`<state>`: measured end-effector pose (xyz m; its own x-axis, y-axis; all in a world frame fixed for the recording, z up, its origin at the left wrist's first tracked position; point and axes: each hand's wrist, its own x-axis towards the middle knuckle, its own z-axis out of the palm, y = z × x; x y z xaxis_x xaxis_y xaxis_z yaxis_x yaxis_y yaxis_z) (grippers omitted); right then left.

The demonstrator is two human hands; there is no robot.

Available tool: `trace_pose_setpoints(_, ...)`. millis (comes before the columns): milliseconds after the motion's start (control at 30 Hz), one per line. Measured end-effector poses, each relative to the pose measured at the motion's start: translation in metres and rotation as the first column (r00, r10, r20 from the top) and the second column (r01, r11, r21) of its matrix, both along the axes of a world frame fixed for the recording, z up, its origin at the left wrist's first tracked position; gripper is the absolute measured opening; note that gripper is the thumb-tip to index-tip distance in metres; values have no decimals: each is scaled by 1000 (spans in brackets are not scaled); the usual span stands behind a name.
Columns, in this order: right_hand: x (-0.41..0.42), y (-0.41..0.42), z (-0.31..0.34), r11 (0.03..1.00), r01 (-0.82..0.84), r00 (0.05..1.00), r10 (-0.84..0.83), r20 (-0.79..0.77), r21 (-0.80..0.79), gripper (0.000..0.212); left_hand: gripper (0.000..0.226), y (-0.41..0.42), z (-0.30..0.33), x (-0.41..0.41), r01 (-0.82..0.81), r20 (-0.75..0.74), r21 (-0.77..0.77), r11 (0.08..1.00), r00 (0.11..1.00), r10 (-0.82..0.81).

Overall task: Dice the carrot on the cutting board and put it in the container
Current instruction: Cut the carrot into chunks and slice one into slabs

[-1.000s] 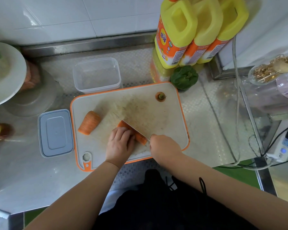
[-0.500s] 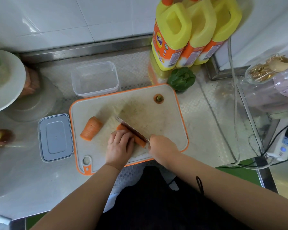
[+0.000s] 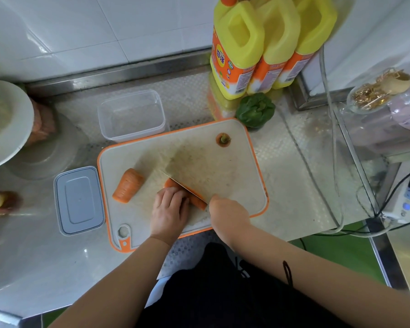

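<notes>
On the white cutting board [image 3: 234, 176] with an orange rim lies a carrot piece [image 3: 197, 201], lengthwise under a knife blade [image 3: 182, 185]. My left hand [image 3: 169, 209] holds this piece down with curled fingers. My right hand [image 3: 227, 215] grips the knife handle, which is hidden in the fist. A second, thicker carrot chunk [image 3: 127, 185] lies apart on the board's left part. The cut-off carrot top [image 3: 223, 139] sits at the board's far right corner. An empty clear container [image 3: 131, 114] stands just behind the board.
A grey lid [image 3: 79, 200] lies left of the board. Yellow bottles [image 3: 265, 43] and a green vegetable [image 3: 256, 110] stand at the back right. A white plate [image 3: 5, 124] is at the far left. Cables and a power strip [image 3: 407, 204] are at the right.
The knife blade has slid slightly along the carrot piece under my left hand. Both hands stay in about the same place on the board.
</notes>
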<state>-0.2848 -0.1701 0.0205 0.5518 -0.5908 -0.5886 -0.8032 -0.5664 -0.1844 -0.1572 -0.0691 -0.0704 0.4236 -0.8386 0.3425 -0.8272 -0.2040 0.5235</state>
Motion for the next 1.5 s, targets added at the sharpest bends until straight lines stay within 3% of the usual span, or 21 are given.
trace_pose_setpoints(133, 3, -6, 3, 1000, 1, 1000, -2, 31, 29, 21, 13, -1, 1, 0, 7, 18, 6, 1000, 1000, -7)
trace_pose_setpoints(333, 4, -34, -1, 974, 144, 982, -163, 96, 177, 24, 14, 1, 7, 4, 37, 28, 54, 998, 999, -39)
trace_pose_setpoints(500, -11, -32, -4, 1000, 14, 982, -9, 188, -21, 21, 13, -5, 36, 3, -18, -44, -20, 1000, 999, 17)
trace_pose_setpoints(600, -17, -18, -4, 985, -80, 987, 99, 127, -153, 35, 14, -22, 72, 11, -49, 49, -63, 997, 997, 52)
trace_pose_setpoints(700, -17, -10, -3, 977, -80, 987, 106, 122, -196, 40, 24, -49, 91, 21, 92, 157, 135, 987, 981, -113)
trace_pose_setpoints(767, -18, -5, -3, 987, -69, 981, 94, 173, -147, 25, 23, -55, 95, 25, 171, 182, 120, 978, 965, -191)
trace_pose_setpoints(867, -18, -9, -5, 993, 114, 961, -113, 251, 11, 22, 7, -37, 84, 26, 175, 152, -86, 981, 975, -160)
trace_pose_setpoints(933, -18, -14, -3, 976, 186, 946, -208, 249, 109, 25, 6, -18, 64, 21, 147, 102, -85, 986, 985, -138)
trace_pose_setpoints(1000, -17, -17, 0, 977, 150, 956, -182, 230, 151, 27, 10, -6, 42, 12, 93, 57, -3, 996, 994, -92)
trace_pose_setpoints(1100, -18, -12, 6, 995, 46, 967, -67, 245, 88, 27, 26, -1, 20, 5, 58, 38, 92, 994, 997, -61)
trace_pose_setpoints(1500, -7, 4, 15, 1000, 0, 990, 1, 139, -6, 18, 17, -3, 8, 4, 42, -21, 20, 999, 999, -41)
